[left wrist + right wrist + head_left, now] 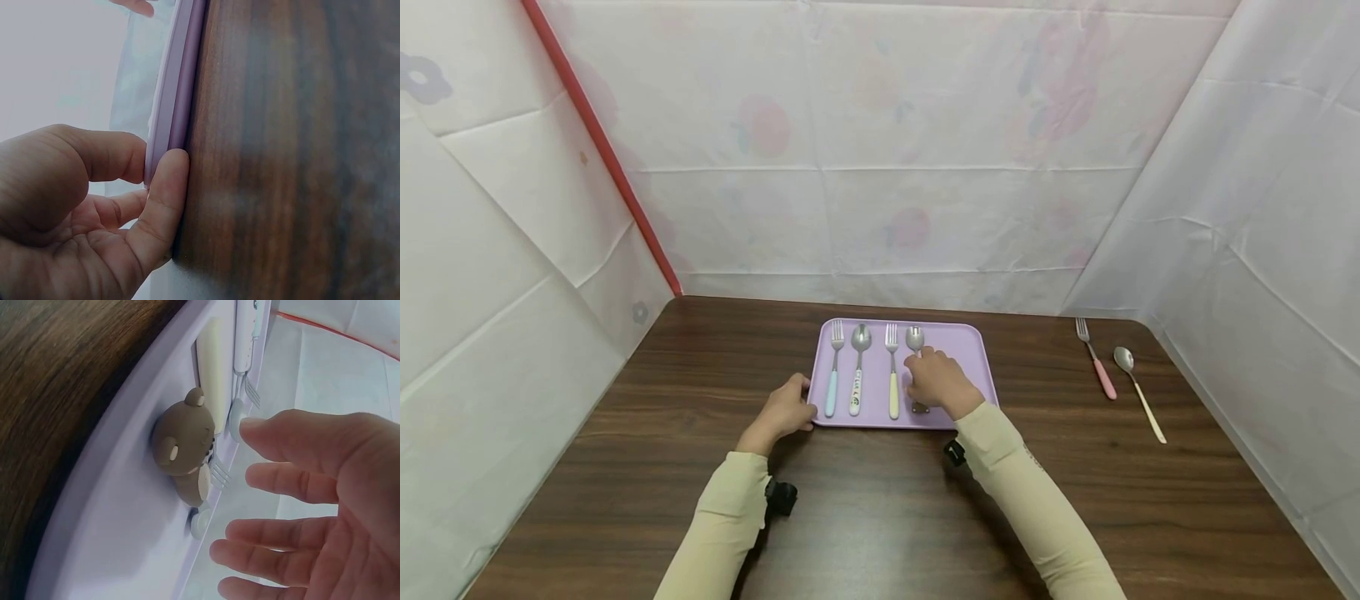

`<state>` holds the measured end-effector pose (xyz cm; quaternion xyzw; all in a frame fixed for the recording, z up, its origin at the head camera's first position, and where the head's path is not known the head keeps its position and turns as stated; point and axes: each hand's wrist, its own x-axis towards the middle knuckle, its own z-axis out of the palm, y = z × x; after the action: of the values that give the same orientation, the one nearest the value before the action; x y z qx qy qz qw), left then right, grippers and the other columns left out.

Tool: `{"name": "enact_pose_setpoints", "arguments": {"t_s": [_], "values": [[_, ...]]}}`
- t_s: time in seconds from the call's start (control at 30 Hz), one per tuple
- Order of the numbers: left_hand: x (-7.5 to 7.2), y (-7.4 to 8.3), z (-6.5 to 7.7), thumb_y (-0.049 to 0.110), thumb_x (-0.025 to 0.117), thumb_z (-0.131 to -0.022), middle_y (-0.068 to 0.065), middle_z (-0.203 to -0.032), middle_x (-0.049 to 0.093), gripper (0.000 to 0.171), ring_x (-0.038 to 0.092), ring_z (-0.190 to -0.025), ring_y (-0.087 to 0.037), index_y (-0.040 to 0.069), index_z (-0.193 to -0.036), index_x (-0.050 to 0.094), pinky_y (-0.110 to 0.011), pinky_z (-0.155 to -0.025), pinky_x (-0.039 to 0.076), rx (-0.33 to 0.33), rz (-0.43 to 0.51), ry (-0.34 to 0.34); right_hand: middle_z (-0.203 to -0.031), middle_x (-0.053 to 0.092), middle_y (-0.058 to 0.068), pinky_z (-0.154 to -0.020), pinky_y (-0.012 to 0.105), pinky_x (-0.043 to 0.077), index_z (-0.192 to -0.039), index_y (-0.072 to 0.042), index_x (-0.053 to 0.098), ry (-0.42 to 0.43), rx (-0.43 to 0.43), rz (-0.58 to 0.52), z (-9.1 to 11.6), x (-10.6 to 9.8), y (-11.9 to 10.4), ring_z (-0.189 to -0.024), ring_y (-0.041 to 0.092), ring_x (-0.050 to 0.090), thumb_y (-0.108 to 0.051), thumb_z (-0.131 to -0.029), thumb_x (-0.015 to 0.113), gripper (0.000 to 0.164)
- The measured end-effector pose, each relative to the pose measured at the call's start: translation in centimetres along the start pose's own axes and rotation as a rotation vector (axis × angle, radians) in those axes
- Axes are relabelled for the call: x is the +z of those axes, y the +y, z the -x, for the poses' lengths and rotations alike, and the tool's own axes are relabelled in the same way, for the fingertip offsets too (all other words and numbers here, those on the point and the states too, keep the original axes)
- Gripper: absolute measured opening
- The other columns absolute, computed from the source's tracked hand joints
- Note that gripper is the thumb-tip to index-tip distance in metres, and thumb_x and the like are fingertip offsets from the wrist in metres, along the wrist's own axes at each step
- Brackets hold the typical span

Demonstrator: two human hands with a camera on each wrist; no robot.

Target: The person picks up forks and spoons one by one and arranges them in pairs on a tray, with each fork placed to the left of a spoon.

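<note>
A lilac tray [979, 367] lies on the table, with my left hand [784, 410] gripping its near left corner; thumb and forefinger meet the rim in the left wrist view. Over the tray's right part, my right hand [942, 382] hovers with fingers extended beside a spoon [914, 337] whose handle ends in a brown bear figure [184, 437]. The hand covers the middle of that spoon in the head view. To its left lie a yellow-handled fork [892, 367], a white-handled spoon [857, 383] with a printed pattern, and a light-blue-handled fork [832, 383], roughly parallel.
On the right side of the dark wood table [865, 517] lie a pink-handled fork [1103, 377] and a spoon with a cream handle [1144, 404]. White patterned sheets [865, 167] hang behind and at both sides.
</note>
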<state>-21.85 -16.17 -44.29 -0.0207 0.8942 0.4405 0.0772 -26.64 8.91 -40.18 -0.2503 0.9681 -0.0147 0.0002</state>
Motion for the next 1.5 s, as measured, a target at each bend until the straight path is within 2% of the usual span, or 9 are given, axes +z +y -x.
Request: {"name": "enact_pose_setpoints", "arguments": {"t_s": [0.17,0.33,0.6,0.87,0.97,1.2,1.4,1.5], "values": [[0.0,0.0,-0.1,-0.006,0.052,-0.075,-0.017,-0.081,0.054,0.043,0.061,-0.059,-0.019,-0.010,-0.117,0.043,-0.030,-0.054,0.055,-0.002,0.003,-0.002,-0.086,0.054,0.015,-0.058,0.042,0.050,-0.094,-0.006,0.064,0.027,0.000,-0.014,0.2,0.0,0.2,-0.073,0.028,0.054,-0.016,-0.079,0.064,0.019],[0.0,-0.1,-0.1,-0.005,0.053,-0.076,-0.016,-0.080,0.054,0.043,0.061,-0.058,-0.019,-0.010,-0.117,0.043,-0.030,-0.054,0.055,-0.010,-0.002,-0.005,-0.085,0.054,0.015,-0.059,0.043,0.050,-0.096,-0.006,0.064,0.042,0.005,-0.017,0.5,-0.1,0.8,-0.073,0.029,0.054,-0.017,-0.079,0.064,0.021],[0.0,-0.4,-0.2,-0.005,0.053,-0.075,-0.016,-0.078,0.055,0.044,0.061,-0.057,-0.018,-0.009,-0.118,0.042,-0.030,-0.054,0.054,-0.004,-0.004,-0.003,-0.089,0.055,0.017,-0.062,0.046,0.050,-0.105,-0.006,0.065,0.041,0.012,-0.001,1.4,0.3,3.1,-0.077,0.033,0.056,-0.018,-0.079,0.066,0.028],[-0.1,-0.4,-0.1,-0.005,0.053,-0.076,-0.015,-0.078,0.055,0.044,0.061,-0.057,-0.018,-0.009,-0.118,0.042,-0.031,-0.054,0.054,-0.006,-0.010,0.000,-0.084,0.053,0.017,-0.062,0.046,0.050,-0.101,-0.001,0.064,0.071,0.024,-0.014,2.5,0.6,5.3,-0.076,0.034,0.056,-0.013,-0.077,0.065,0.027],[-0.1,-0.4,-0.1,-0.004,0.053,-0.076,-0.015,-0.079,0.055,0.044,0.061,-0.057,-0.019,-0.009,-0.118,0.043,-0.031,-0.055,0.054,-0.009,-0.006,-0.007,-0.084,0.053,0.018,-0.062,0.045,0.051,-0.102,0.001,0.063,0.071,0.039,-0.027,2.9,0.8,5.9,-0.077,0.033,0.056,-0.013,-0.076,0.066,0.030],[0.0,-0.4,-0.1,-0.004,0.053,-0.076,-0.015,-0.078,0.055,0.043,0.060,-0.057,-0.018,-0.009,-0.117,0.043,-0.030,-0.054,0.053,-0.008,-0.007,-0.006,-0.097,0.055,0.023,-0.070,0.047,0.050,-0.114,0.004,0.059,0.042,0.092,-0.094,3.9,1.0,7.6,-0.084,0.037,0.057,-0.016,-0.078,0.067,0.042],[0.0,-0.4,-0.1,-0.004,0.053,-0.076,-0.015,-0.079,0.055,0.044,0.060,-0.057,-0.018,-0.009,-0.118,0.043,-0.030,-0.054,0.053,-0.008,-0.006,-0.008,-0.097,0.052,0.023,-0.065,0.048,0.050,-0.113,0.004,0.059,0.032,0.155,-0.110,4.9,1.1,9.1,-0.085,0.038,0.055,-0.016,-0.080,0.067,0.039],[0.0,-0.3,-0.1,-0.004,0.053,-0.076,-0.015,-0.078,0.055,0.044,0.060,-0.057,-0.018,-0.009,-0.118,0.043,-0.030,-0.054,0.053,-0.009,-0.013,-0.005,-0.092,0.051,0.021,-0.062,0.048,0.050,-0.105,0.004,0.061,0.033,0.169,-0.108,5.4,1.2,10.0,-0.081,0.036,0.055,-0.016,-0.080,0.067,0.032]]}}
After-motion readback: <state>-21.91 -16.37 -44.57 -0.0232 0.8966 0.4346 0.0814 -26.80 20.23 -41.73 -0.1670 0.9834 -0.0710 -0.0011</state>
